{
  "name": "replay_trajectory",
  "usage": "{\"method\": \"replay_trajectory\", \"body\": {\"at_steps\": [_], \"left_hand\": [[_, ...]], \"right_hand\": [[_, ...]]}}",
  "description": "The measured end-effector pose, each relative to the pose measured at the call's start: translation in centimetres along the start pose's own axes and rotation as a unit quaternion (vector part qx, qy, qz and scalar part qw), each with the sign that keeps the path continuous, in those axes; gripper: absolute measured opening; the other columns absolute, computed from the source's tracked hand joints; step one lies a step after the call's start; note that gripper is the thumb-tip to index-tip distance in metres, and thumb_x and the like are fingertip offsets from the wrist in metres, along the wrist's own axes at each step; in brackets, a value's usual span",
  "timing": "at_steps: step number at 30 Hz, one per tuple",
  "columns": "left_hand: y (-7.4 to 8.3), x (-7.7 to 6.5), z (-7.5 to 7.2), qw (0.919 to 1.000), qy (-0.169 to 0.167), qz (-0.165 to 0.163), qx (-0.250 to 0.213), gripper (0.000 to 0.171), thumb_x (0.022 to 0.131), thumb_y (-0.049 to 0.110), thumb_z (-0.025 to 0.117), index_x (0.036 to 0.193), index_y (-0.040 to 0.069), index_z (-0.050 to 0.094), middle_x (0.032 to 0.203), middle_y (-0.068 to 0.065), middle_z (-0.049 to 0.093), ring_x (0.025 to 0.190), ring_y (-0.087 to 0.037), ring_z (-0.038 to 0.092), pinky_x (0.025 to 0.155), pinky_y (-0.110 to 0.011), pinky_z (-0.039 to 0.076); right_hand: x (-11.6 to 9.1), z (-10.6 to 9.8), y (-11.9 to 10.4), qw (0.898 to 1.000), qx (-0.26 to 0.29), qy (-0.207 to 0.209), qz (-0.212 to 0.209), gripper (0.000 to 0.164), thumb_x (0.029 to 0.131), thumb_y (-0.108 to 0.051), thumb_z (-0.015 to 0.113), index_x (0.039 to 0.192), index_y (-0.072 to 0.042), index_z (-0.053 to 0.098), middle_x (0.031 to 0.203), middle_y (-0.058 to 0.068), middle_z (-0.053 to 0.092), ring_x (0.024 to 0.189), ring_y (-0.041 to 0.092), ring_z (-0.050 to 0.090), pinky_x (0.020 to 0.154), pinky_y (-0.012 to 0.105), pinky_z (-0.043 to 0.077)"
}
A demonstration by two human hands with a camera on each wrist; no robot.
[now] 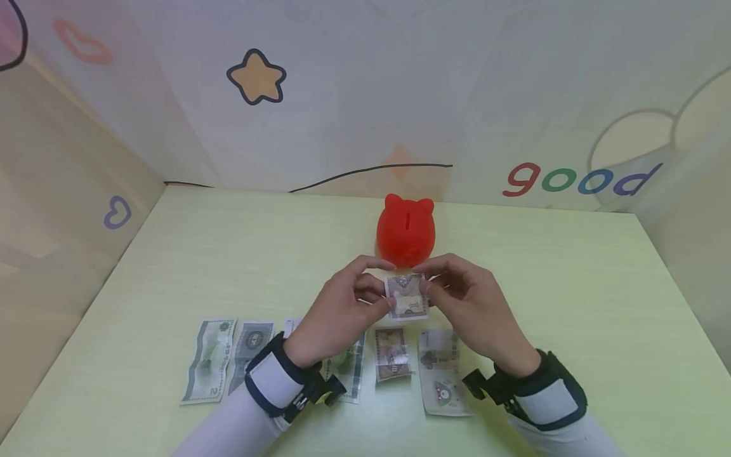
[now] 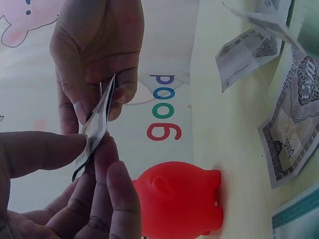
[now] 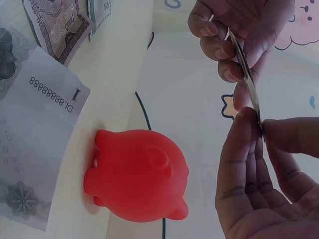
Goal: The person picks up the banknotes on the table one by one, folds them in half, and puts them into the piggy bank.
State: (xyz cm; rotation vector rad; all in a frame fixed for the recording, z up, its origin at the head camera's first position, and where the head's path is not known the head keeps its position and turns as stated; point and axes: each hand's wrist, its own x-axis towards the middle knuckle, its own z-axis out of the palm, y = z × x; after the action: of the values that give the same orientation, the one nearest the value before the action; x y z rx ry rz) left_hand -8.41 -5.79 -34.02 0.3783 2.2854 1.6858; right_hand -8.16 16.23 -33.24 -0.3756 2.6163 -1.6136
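Note:
Both hands hold a small folded banknote [image 1: 407,297] in front of a red piggy bank [image 1: 405,231]. My left hand [image 1: 345,308] pinches its left edge between thumb and fingers. The right hand [image 1: 476,304] grips the opposite edge the same way. Seen edge-on in the left wrist view, the folded note [image 2: 97,127] is thin and tilted, raised above the table. The piggy bank stands upright on the table, its narrow coin slot on top showing in the head view. In the right wrist view the piggy bank [image 3: 139,174] is below the hands, apart from them.
Several banknotes lie in a row near the front: a green one [image 1: 210,362] at far left, a grey one [image 1: 251,346], a small brown one [image 1: 392,352], and a long pale one [image 1: 444,374] by the right wrist. A printed backdrop [image 1: 354,95] rises behind the table [image 1: 571,285].

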Motion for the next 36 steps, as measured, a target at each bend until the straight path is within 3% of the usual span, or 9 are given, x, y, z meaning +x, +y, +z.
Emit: {"method": "replay_trajectory", "body": {"at_steps": [11, 26, 32, 36], "left_hand": [[0.10, -0.03, -0.06, 0.9999, 0.014, 0.006, 0.003, 0.048, 0.096, 0.005, 0.069, 0.140, 0.015, 0.052, 0.098, -0.004, 0.075, 0.090, -0.019, 0.069, 0.079, -0.034, 0.060], [0.17, -0.02, -0.04, 0.9996, 0.026, -0.001, -0.006, 0.046, 0.097, 0.005, 0.068, 0.140, 0.015, 0.055, 0.110, -0.009, 0.073, 0.092, -0.021, 0.071, 0.080, -0.034, 0.062], [0.19, -0.03, 0.02, 0.9991, 0.041, -0.002, -0.005, 0.046, 0.096, 0.005, 0.069, 0.139, 0.014, 0.056, 0.111, -0.010, 0.072, 0.092, -0.022, 0.071, 0.082, -0.035, 0.062], [0.11, 0.02, 0.03, 0.9990, 0.044, -0.004, -0.009, 0.045, 0.097, 0.005, 0.068, 0.139, 0.014, 0.056, 0.112, -0.009, 0.072, 0.093, -0.023, 0.071, 0.082, -0.035, 0.062]], "right_hand": [[0.03, 0.12, 0.11, 1.000, -0.010, -0.022, 0.006, 0.035, 0.096, -0.013, 0.073, 0.130, -0.015, 0.067, 0.108, 0.006, 0.072, 0.083, 0.031, 0.067, 0.073, 0.028, 0.059], [0.11, 0.24, 0.16, 1.000, -0.001, -0.026, 0.004, 0.040, 0.095, -0.008, 0.073, 0.133, -0.014, 0.063, 0.110, 0.008, 0.071, 0.083, 0.032, 0.069, 0.074, 0.029, 0.061], [0.20, 0.23, 0.27, 0.998, 0.013, -0.055, 0.029, 0.048, 0.096, -0.006, 0.070, 0.140, -0.011, 0.055, 0.104, 0.010, 0.069, 0.083, 0.033, 0.070, 0.079, 0.039, 0.063], [0.14, 0.33, 0.36, 0.996, 0.009, -0.071, 0.047, 0.041, 0.097, -0.007, 0.069, 0.136, -0.010, 0.057, 0.099, 0.009, 0.070, 0.084, 0.035, 0.070, 0.083, 0.042, 0.062]]}}
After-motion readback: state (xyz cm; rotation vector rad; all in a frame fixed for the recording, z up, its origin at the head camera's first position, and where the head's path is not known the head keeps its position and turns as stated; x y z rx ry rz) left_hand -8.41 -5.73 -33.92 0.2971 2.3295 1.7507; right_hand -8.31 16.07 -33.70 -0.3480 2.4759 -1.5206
